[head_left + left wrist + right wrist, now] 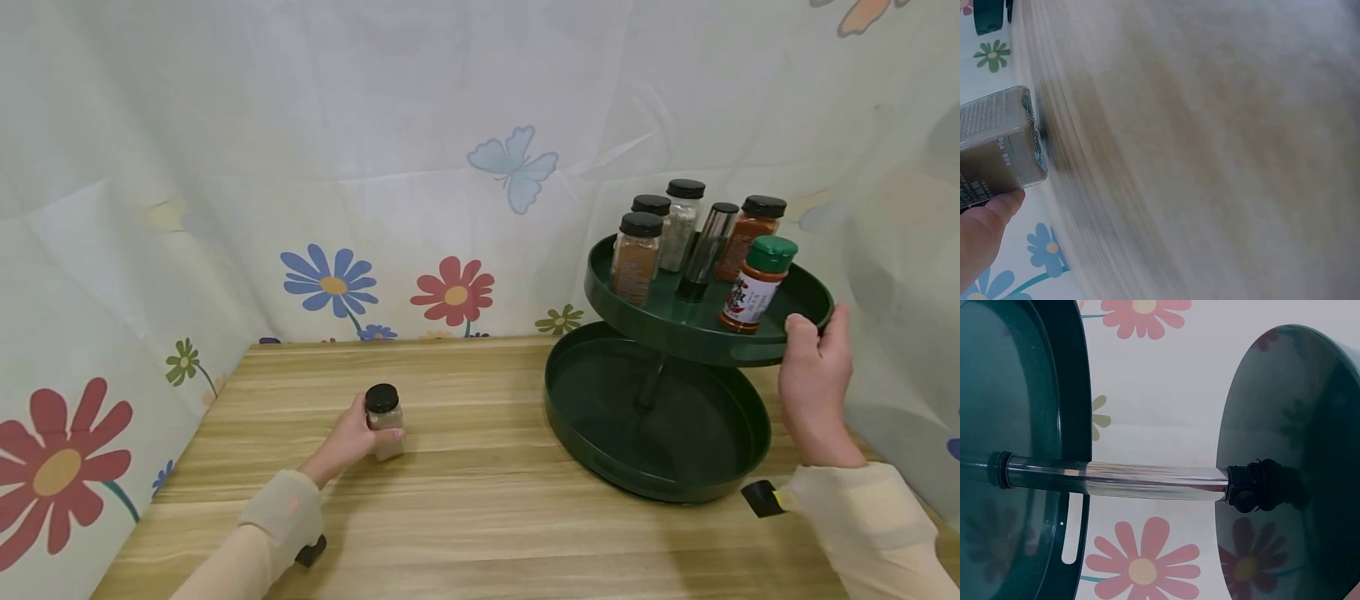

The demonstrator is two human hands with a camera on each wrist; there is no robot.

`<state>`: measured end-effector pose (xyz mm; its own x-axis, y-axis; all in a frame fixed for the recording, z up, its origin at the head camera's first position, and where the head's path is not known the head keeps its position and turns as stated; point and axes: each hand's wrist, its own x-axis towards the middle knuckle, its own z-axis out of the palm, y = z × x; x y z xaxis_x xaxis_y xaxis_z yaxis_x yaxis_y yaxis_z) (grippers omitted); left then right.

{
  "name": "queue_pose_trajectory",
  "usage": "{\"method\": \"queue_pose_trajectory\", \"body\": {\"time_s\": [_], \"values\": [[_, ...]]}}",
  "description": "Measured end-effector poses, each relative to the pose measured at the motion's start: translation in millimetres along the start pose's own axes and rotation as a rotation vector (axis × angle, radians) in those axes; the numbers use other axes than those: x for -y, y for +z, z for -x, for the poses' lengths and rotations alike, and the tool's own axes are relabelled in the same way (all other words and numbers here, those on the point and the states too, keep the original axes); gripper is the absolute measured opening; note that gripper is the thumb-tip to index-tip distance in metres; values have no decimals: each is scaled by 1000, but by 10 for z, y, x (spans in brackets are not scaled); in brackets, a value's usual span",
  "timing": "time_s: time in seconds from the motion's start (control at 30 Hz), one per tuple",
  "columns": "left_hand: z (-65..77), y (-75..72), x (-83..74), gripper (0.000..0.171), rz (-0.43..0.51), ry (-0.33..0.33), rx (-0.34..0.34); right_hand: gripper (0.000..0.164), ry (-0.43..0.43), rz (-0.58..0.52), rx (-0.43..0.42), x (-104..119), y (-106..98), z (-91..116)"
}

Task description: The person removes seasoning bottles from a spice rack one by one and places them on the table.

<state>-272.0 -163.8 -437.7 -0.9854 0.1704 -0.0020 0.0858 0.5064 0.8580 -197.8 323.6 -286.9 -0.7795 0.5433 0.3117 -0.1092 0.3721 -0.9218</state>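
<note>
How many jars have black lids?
5: one jar in the left hand; four on the upper tray: front-left jar, jar just behind it, back jar, and jar right of the silver post. More may be hidden.

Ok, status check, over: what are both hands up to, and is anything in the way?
Left hand gripping black-capped spice jar. Right hand gripping dark-green upper tray by its rim. Possibly in the way: five seasoning containers standing on it.

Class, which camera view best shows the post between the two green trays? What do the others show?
The right wrist view: it shows the post unblocked, from the lower tray to the upper tray. The head view shows only a lower stretch, beneath the upper tray; the left wrist view shows none of it.
</note>
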Motion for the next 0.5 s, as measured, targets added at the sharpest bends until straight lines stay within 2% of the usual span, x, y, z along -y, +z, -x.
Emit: {"method": "queue_pose_trajectory", "body": {"time_s": [0.5], "values": [[10, -113, 44, 73, 27, 4, 30, 62, 5, -5, -11, 5, 16, 2]]}}
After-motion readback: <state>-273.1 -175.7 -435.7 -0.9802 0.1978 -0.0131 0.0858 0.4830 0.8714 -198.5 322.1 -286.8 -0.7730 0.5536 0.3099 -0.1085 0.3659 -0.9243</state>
